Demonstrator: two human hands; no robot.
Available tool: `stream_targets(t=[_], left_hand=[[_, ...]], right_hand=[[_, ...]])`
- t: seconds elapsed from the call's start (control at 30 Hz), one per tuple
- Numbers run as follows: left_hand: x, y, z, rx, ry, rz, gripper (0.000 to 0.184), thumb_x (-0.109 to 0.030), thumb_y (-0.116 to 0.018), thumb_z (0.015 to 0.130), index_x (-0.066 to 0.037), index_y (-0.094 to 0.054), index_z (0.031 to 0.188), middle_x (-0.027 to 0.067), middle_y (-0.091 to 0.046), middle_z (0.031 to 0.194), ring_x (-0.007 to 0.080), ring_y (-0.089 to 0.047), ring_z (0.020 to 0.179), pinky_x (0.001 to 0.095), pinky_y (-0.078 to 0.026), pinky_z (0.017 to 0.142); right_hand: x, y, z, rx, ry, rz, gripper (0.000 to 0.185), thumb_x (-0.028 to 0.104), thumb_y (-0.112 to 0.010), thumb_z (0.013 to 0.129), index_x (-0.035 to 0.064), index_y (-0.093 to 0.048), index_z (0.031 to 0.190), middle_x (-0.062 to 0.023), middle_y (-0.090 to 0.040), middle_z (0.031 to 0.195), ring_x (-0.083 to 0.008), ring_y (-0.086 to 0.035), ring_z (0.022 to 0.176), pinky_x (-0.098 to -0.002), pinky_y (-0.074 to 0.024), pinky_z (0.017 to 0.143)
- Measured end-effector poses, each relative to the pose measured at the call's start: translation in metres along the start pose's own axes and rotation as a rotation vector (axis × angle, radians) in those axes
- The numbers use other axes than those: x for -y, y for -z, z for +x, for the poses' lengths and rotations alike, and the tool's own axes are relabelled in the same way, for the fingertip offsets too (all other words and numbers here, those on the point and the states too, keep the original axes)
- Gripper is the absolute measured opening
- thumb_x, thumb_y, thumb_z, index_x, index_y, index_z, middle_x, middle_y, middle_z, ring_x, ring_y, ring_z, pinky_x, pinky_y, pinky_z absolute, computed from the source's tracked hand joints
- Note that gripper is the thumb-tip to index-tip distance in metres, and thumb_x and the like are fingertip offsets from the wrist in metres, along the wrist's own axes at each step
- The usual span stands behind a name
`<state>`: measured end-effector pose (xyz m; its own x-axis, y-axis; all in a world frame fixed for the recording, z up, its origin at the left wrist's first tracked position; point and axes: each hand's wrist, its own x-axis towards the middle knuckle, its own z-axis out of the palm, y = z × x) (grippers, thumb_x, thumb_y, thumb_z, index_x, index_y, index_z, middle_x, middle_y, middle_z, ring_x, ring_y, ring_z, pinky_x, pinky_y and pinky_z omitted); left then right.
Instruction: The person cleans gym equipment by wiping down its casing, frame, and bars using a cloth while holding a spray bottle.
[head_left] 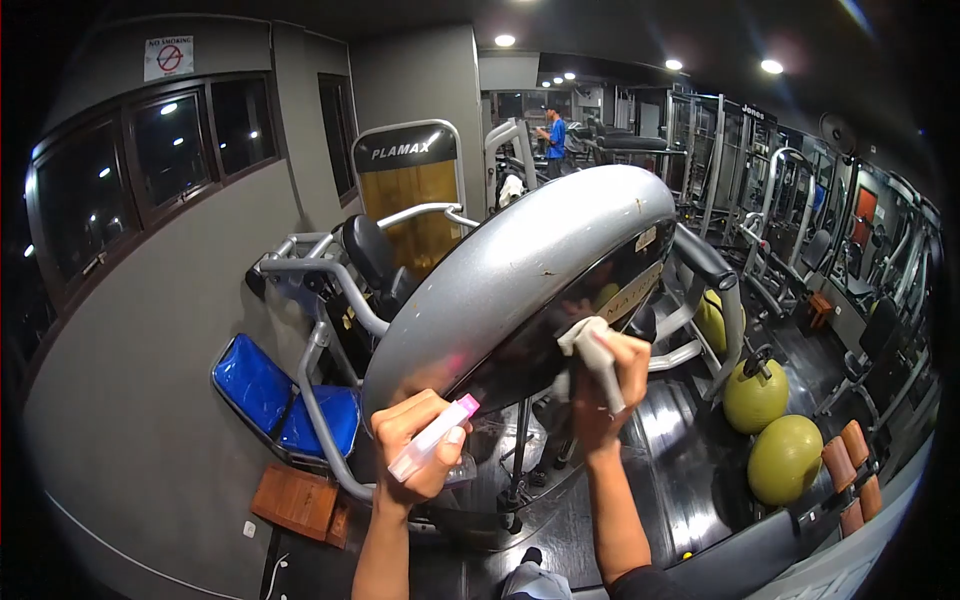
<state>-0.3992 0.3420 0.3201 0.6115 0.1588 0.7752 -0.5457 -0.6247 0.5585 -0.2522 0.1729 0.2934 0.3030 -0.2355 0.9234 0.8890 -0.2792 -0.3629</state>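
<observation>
head view, left hand (405,432) holding one bottle (430,440), right hand (624,378) one cloth (587,340)

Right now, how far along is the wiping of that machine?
Wiping looks under way: the right hand holds a white cloth at the dark panel, the left hand a pink-topped bottle. The panel shines, but I can't tell what's finished. Marks on the silver rim probably need cleaning.

Both forearms reach up and forward, the left hand (412,440) and right hand (612,385) with fingers curled closed.
</observation>
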Motion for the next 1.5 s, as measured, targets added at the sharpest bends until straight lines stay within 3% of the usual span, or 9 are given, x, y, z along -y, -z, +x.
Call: stream_targets(t=[0.2,0.27,0.4,0.6,0.83,1.0,1.23,1.37,1.5], left_hand=[[-0.001,-0.013,-0.015,-0.059,0.158,-0.157,0.026,-0.02,-0.059,0.08,0.005,-0.067,0.079,0.0103,-0.062,0.066,0.0158,-0.06,0.048,0.0264,-0.045,0.047],[0.004,-0.016,-0.021,-0.057,0.167,-0.176,0.028,-0.02,-0.058,0.081,0.006,-0.067,0.08,0.0108,-0.063,0.068,0.0147,-0.06,0.047,0.025,-0.046,0.045],[0.006,-0.024,-0.029,-0.075,0.196,-0.152,0.035,-0.025,-0.057,0.081,0.009,-0.065,0.08,0.0125,-0.063,0.069,0.0161,-0.06,0.047,0.0248,-0.046,0.044],[0.009,-0.034,-0.031,-0.136,0.207,-0.182,0.03,-0.021,-0.058,0.08,0.008,-0.066,0.08,0.0115,-0.064,0.069,0.0146,-0.061,0.049,0.0247,-0.047,0.046],[0.012,-0.037,-0.038,-0.153,0.244,-0.145,0.044,-0.033,-0.058,0.081,0.01,-0.064,0.079,0.0133,-0.063,0.069,0.0156,-0.059,0.046,0.0248,-0.047,0.043],[0.013,-0.045,-0.037,-0.145,0.206,-0.116,0.042,-0.031,-0.058,0.082,0.01,-0.064,0.079,0.0125,-0.062,0.068,0.0151,-0.059,0.046,0.0247,-0.046,0.043],[0.021,-0.051,-0.044,-0.114,0.171,-0.054,0.039,-0.029,-0.057,0.083,0.009,-0.063,0.077,0.0106,-0.061,0.066,0.0145,-0.059,0.045,0.0249,-0.044,0.043],[0.023,-0.05,-0.048,-0.137,0.25,-0.117,0.039,-0.029,-0.057,0.082,0.009,-0.063,0.077,0.0114,-0.061,0.065,0.0148,-0.059,0.045,0.0251,-0.044,0.043],[0.023,-0.045,-0.053,-0.14,0.202,-0.115,0.041,-0.031,-0.057,0.083,0.01,-0.064,0.078,0.0121,-0.06,0.066,0.015,-0.059,0.045,0.0248,-0.045,0.043]], right_hand=[[-0.005,0.001,-0.037,0.283,0.282,0.156,0.037,0.013,-0.075,0.069,0.0211,-0.073,0.105,-0.0066,-0.058,0.094,-0.0233,-0.062,0.077,-0.0348,-0.0536,0.066],[-0.02,0.001,-0.033,0.155,0.259,0.057,0.04,0.01,-0.077,0.067,0.0205,-0.071,0.105,-0.0078,-0.058,0.094,-0.0248,-0.062,0.078,-0.0356,-0.0535,0.065],[-0.017,-0.003,-0.023,-0.015,0.013,0.016,0.027,0.01,-0.066,0.079,0.0129,-0.067,0.105,-0.0138,-0.058,0.096,-0.0313,-0.061,0.091,-0.0402,-0.0514,0.077],[0.009,-0.005,-0.066,0.244,0.024,0.298,0.039,0.016,-0.076,0.068,0.0178,-0.07,0.106,-0.0097,-0.059,0.099,-0.0277,-0.061,0.094,-0.0386,-0.0507,0.079],[-0.017,-0.005,-0.046,-0.034,-0.217,0.058,0.049,-0.01,-0.065,0.065,0.0049,-0.055,0.11,-0.0162,-0.054,0.104,-0.0336,-0.056,0.099,-0.0392,-0.0437,0.091],[0.0,-0.004,-0.078,0.183,-0.208,0.253,0.038,0.002,-0.066,0.069,0.0067,-0.062,0.106,-0.0152,-0.054,0.103,-0.031,-0.057,0.097,-0.0378,-0.0463,0.087],[-0.018,0.008,-0.041,-0.029,-0.476,0.219,0.035,-0.006,-0.054,0.083,-0.0001,-0.054,0.118,-0.009,-0.056,0.11,-0.0172,-0.055,0.102,-0.0304,-0.044,0.091],[-0.016,0.019,-0.051,0.036,-0.406,0.273,0.039,0.011,-0.058,0.084,-0.0034,-0.052,0.119,-0.0104,-0.052,0.119,-0.0206,-0.051,0.109,-0.0316,-0.0395,0.097],[0.008,-0.005,-0.063,0.101,-0.175,0.066,0.046,0.003,-0.069,0.065,0.0041,-0.056,0.109,-0.0159,-0.054,0.108,-0.0335,-0.056,0.101,-0.0393,-0.0442,0.092]])
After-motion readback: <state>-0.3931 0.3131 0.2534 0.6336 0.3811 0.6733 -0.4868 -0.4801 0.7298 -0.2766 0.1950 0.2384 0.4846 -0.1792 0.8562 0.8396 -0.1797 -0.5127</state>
